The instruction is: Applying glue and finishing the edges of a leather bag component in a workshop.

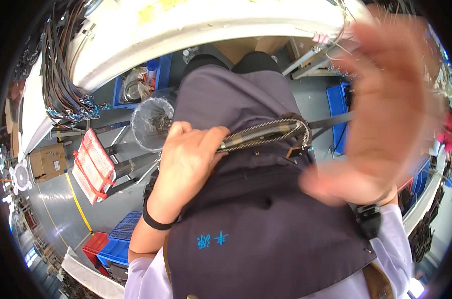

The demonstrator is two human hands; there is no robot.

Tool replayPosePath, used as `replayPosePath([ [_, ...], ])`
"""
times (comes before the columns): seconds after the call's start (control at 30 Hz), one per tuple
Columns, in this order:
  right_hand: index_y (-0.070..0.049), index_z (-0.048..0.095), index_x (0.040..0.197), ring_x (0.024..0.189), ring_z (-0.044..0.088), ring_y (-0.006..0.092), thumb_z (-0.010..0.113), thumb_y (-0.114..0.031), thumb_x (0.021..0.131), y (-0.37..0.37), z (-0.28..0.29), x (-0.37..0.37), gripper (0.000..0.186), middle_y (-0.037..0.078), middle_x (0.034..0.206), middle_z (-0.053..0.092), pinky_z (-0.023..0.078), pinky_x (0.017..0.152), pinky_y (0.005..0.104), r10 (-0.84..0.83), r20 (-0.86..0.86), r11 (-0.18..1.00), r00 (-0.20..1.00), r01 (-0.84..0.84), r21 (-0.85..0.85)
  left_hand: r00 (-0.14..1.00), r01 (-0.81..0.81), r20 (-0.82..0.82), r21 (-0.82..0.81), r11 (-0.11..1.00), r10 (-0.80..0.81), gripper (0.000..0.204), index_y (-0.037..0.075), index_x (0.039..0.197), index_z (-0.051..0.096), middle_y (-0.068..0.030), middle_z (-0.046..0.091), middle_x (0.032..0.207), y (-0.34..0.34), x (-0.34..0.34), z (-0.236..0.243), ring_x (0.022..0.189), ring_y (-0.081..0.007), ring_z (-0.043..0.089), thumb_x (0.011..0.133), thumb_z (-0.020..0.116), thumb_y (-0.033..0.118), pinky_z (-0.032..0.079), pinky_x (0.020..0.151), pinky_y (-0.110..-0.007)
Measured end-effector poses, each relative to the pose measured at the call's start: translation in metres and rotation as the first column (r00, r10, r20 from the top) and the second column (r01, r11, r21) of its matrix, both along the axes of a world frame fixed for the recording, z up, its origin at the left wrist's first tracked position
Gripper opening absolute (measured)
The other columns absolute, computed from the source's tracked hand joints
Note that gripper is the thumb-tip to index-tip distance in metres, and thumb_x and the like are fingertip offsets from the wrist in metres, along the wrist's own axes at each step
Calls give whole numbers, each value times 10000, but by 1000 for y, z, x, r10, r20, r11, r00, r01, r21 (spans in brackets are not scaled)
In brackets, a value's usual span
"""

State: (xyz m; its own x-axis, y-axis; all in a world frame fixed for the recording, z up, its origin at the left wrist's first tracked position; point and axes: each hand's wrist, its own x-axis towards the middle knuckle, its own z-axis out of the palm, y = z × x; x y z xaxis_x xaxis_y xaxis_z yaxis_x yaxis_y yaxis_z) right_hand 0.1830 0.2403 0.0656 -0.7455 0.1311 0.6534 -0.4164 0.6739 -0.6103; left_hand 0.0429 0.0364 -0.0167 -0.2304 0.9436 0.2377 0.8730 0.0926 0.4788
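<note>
in the head view, the left hand point(188, 154) is clamped on one end of a dark zippered pouch point(258, 137), which sits over the grey apron point(266, 234). the right hand point(390, 114), blurred, is raised apart from the pouch, its thumb and fingers spread.

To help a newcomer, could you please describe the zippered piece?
Find the big dark apron filling the picture's middle. Over it, the left hand holds the zippered piece. Unlike the apron, it has silvery teeth curving round its right end.
</note>
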Motion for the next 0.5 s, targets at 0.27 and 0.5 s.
replayPosePath([
  [0.27, -72, 601, 849, 727, 556, 216, 674, -145, 752, -24, -87, -10, 142, 36, 737, 570, 378, 687, 334, 21, 544, 968, 839, -154, 200, 999, -33, 7, -99, 995, 34, 351, 68, 928, 606, -36, 642, 756, -20, -16, 6, 675, -206, 595, 623, 767, 130, 379, 724, -325],
  [0.5, -65, 596, 784, 693, 527, 183, 696, -71, 685, -25, -95, -4, 142, 15, 732, 536, 373, 659, 315, -36, 350, 957, 936, -69, 282, 982, -152, 140, 220, 964, 123, 298, 66, 845, 624, -59, 661, 877, -55, -27, -25, 829, -255, 628, 587, 764, 14, 447, 799, -385],
])
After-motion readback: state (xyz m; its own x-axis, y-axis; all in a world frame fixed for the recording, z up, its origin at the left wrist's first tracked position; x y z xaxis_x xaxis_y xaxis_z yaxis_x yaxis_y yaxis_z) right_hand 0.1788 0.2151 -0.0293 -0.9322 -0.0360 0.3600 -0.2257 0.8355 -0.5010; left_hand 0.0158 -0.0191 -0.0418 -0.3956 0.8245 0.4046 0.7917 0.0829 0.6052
